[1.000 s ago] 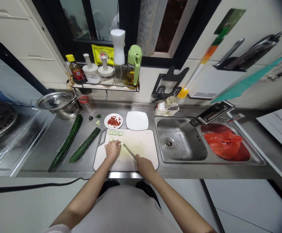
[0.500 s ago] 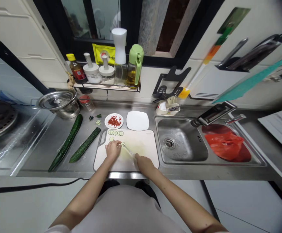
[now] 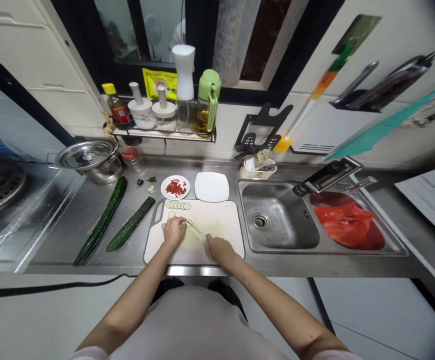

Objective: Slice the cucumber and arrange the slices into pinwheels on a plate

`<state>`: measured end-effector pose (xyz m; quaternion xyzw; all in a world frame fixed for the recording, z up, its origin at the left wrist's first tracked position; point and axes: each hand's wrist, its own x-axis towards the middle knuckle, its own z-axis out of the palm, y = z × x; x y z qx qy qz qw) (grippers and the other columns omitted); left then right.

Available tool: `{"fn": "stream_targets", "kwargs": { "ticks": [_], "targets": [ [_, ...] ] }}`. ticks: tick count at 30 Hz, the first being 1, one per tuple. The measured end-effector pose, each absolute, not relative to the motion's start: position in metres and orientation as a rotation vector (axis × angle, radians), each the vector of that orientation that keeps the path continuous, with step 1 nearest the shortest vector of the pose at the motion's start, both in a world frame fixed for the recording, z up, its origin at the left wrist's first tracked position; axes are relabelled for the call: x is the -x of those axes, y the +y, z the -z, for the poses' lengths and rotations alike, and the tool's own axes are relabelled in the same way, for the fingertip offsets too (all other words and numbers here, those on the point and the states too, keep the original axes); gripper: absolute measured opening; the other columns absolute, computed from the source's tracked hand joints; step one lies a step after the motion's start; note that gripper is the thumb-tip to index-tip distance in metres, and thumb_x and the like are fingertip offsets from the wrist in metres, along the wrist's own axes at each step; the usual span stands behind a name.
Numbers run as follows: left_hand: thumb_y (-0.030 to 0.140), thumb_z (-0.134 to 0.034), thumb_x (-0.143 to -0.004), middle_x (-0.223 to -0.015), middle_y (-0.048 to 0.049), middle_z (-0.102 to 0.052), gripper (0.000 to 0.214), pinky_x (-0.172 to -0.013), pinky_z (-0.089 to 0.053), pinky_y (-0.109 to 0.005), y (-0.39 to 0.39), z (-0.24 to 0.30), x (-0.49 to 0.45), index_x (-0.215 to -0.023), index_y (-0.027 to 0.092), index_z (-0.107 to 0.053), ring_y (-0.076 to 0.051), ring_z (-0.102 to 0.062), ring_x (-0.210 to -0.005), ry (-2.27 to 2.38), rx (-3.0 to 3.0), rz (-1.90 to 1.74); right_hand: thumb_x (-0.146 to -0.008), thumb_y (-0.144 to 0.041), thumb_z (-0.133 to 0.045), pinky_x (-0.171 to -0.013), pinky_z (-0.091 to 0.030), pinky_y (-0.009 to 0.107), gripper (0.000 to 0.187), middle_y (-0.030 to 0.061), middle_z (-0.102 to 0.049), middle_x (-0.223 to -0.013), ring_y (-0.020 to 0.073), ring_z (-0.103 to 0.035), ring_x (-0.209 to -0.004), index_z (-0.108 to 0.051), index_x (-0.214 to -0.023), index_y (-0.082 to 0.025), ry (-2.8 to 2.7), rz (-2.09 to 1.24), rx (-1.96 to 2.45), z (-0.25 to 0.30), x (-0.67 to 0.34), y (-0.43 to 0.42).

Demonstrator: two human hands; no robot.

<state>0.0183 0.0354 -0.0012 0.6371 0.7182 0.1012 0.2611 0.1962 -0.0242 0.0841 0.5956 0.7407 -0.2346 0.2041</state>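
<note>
Left hand (image 3: 173, 231) pins cucumber piece (image 3: 188, 223) mid-board (image 3: 221, 220), fingers curled over it. Right hand (image 3: 219, 250) grasps knife (image 3: 198, 231). Piece probably wet, slick, firm: hold from above.

my one head camera looks forward and down, close over the cutting board (image 3: 217, 220), countertop (image 3: 71, 220) and sink (image 3: 277, 220).

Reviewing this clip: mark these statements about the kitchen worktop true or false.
1. The right hand grips a knife over the cutting board. True.
2. The small round plate holds red chopped pieces. True.
3. The cucumber slices are piled on the small round plate. False: they lie in a row along the cutting board's far edge.
4. The two long cucumbers lie right of the cutting board. False: they lie left of it, on the counter.
</note>
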Motion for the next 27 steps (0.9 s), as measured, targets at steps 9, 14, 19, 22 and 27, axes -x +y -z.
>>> {"fn": "stream_targets", "kwargs": {
  "ticks": [9,14,19,22,27],
  "targets": [
    [0.029,-0.053,-0.081,-0.098,-0.0032,-0.069,0.022,-0.086,-0.034,-0.038,0.036,-0.001,-0.018,-0.096,0.028,-0.069,-0.024,-0.055,-0.104,1.934,-1.716,-0.276,-0.084,-0.002,-0.037,-0.072,-0.048,0.03,0.035,0.0135,-0.067,-0.094,0.022,-0.066,-0.091,-0.048,-0.114,-0.015,2.101,0.616,-1.655,-0.072,-0.197,-0.025],
    [0.029,-0.053,-0.081,-0.098,-0.0033,-0.069,0.021,-0.086,-0.034,-0.038,0.035,-0.002,-0.018,-0.096,0.028,-0.069,-0.024,-0.056,-0.104,1.937,-1.716,-0.291,-0.089,-0.005,-0.034,-0.073,-0.05,0.031,0.03,0.0134,-0.068,-0.092,0.0227,-0.067,-0.092,-0.05,-0.112,-0.015,2.157,0.539,-1.615,-0.075,-0.2,-0.022],
    [0.029,-0.053,-0.082,-0.099,-0.0035,-0.069,0.021,-0.086,-0.034,-0.038,0.035,-0.003,-0.018,-0.097,0.028,-0.068,-0.024,-0.055,-0.104,1.932,-1.712,-0.285,-0.091,-0.007,-0.036,-0.074,-0.05,0.031,0.028,0.0139,-0.069,-0.093,0.0221,-0.067,-0.093,-0.051,-0.112,-0.015,2.2,0.478,-1.567,-0.077,-0.206,-0.014],
    [0.03,-0.053,-0.082,-0.099,-0.0036,-0.069,0.022,-0.086,-0.034,-0.037,0.034,-0.005,-0.019,-0.097,0.028,-0.068,-0.024,-0.055,-0.104,1.937,-1.716,-0.277,-0.091,-0.008,-0.036,-0.075,-0.05,0.031,0.028,0.0144,-0.069,-0.094,0.0216,-0.067,-0.093,-0.053,-0.112,-0.015,2.206,0.455,-1.552,-0.079,-0.208,-0.01],
    [0.029,-0.052,-0.082,-0.1,-0.0032,-0.069,0.022,-0.085,-0.034,-0.037,0.034,-0.006,-0.019,-0.097,0.028,-0.068,-0.024,-0.056,-0.104,1.947,-1.73,-0.245,-0.092,-0.008,-0.035,-0.076,-0.05,0.032,0.029,0.0144,-0.07,-0.095,0.0214,-0.067,-0.093,-0.055,-0.111,-0.015,2.229,0.429,-1.541,-0.082,-0.209,-0.004]
  ]
}}
